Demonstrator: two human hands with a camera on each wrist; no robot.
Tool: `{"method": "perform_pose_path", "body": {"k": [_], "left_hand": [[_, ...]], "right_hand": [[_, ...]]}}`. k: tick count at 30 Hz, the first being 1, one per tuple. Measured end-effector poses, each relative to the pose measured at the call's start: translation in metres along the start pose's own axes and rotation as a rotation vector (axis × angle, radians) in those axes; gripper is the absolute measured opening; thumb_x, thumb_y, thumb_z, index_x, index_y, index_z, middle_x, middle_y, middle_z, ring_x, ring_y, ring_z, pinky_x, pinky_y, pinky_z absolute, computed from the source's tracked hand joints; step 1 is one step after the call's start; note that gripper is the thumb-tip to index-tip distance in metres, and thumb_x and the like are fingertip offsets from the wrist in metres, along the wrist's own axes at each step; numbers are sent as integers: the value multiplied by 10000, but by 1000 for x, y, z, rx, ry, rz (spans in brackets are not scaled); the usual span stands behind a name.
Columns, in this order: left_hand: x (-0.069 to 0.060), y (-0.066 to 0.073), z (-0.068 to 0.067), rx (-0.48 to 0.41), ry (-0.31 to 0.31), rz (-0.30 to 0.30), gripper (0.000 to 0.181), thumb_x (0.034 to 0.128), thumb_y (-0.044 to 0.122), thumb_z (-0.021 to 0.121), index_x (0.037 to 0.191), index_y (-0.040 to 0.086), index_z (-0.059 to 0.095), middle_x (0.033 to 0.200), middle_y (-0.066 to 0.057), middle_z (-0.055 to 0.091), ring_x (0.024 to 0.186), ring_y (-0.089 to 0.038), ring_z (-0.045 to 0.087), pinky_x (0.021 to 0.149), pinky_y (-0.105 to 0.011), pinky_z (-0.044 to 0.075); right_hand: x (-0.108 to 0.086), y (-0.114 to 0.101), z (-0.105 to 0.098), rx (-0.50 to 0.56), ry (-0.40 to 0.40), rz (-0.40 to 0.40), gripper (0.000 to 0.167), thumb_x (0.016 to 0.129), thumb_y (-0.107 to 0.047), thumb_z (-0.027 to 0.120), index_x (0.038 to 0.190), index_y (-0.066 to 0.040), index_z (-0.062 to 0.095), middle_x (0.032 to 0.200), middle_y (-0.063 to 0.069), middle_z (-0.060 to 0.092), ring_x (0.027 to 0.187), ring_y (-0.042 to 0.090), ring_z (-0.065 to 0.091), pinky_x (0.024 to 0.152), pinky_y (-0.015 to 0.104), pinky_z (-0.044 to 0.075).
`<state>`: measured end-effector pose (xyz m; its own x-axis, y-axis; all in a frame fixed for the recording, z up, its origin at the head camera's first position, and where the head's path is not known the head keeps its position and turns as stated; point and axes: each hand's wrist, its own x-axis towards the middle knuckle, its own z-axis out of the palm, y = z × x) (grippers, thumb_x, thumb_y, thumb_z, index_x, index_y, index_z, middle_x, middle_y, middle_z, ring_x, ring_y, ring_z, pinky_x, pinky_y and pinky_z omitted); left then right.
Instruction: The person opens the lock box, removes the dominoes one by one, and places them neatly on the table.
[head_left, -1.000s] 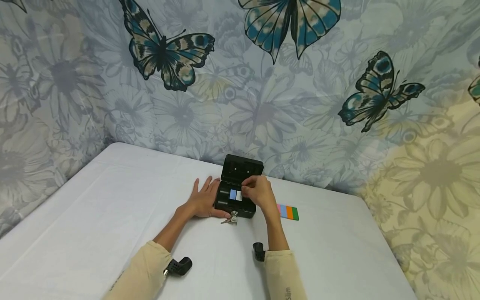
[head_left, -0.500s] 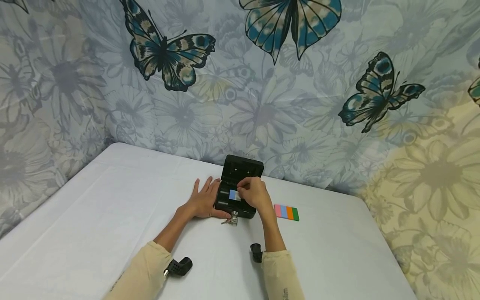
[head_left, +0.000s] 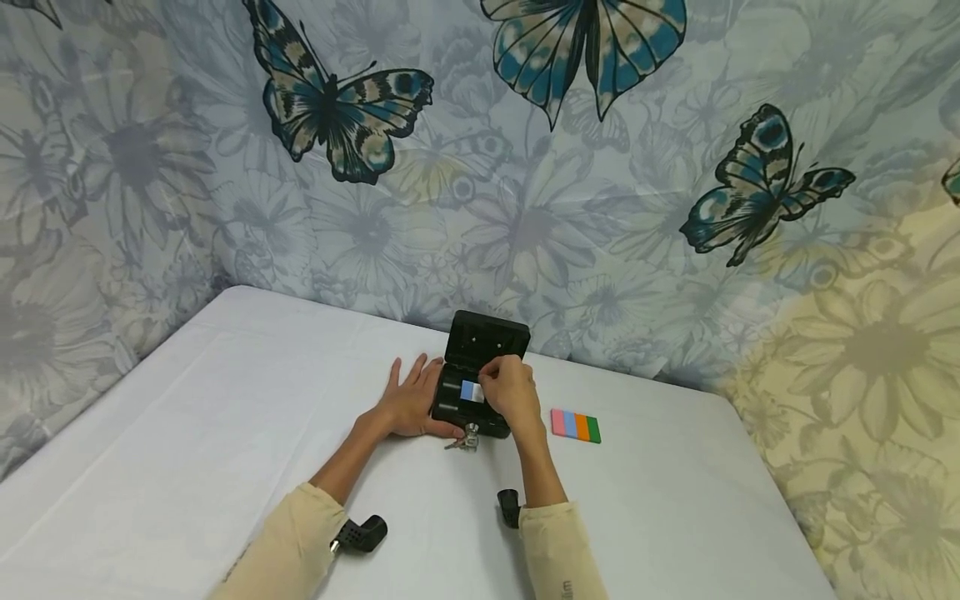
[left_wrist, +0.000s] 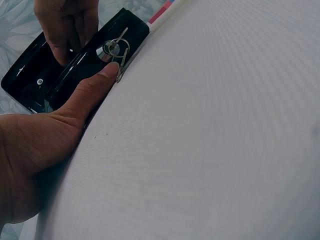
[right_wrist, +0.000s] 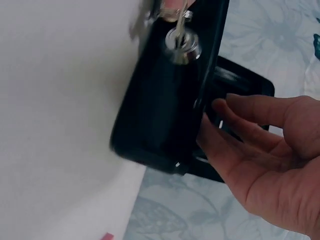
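A black lockable cash box point(head_left: 447, 407) stands on the white table with its lid point(head_left: 487, 337) raised at the back. Keys point(left_wrist: 122, 42) on a ring hang from its silver front lock point(right_wrist: 182, 46). My left hand point(head_left: 408, 403) lies spread against the box's left side, its thumb reaching the front beside the keys. Inside the box, a small flat blue and white piece point(head_left: 467, 390) shows partly. My right hand point(head_left: 512, 392) reaches in over the box's right part, fingers bent downward. Its fingertips are hidden behind the box wall, so anything between them cannot be made out.
A flat strip point(head_left: 576, 425) with pink, blue, orange and green bands lies on the table right of the box. Behind the table point(head_left: 675, 500) hangs a butterfly-printed cloth point(head_left: 525, 225). Black wrist cameras point(head_left: 365, 533) jut from both sleeves.
My right hand has shifted slightly left and lower over the box, covering more of the white part and uncovering the pink end of the coloured strip. My left hand stays at the box.
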<state>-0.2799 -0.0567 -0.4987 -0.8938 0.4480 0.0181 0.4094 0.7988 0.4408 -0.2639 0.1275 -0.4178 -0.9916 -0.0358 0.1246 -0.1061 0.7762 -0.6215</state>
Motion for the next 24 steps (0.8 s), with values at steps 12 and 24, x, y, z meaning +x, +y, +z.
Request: {"method": "perform_pose_path", "body": {"k": [12, 24], "left_hand": [[0, 4, -1, 13, -2, -9, 1211, 841, 631, 777, 1650, -31, 165, 1750, -204, 175, 1644, -434, 69, 1267, -735, -1], [0, 1, 1, 4, 14, 2, 1212, 836, 622, 783, 1646, -38, 170, 1746, -209, 183, 1641, -440, 76, 1263, -737, 2]], "right_hand": [[-3, -3, 7, -6, 21, 26, 132, 959, -59, 683, 892, 4, 777, 942, 179, 776, 788, 276, 706, 739, 445, 604], [1, 5, 9, 41, 85, 27, 35, 896, 4, 743, 914, 7, 772, 905, 168, 774, 831, 298, 716, 779, 448, 601]]}}
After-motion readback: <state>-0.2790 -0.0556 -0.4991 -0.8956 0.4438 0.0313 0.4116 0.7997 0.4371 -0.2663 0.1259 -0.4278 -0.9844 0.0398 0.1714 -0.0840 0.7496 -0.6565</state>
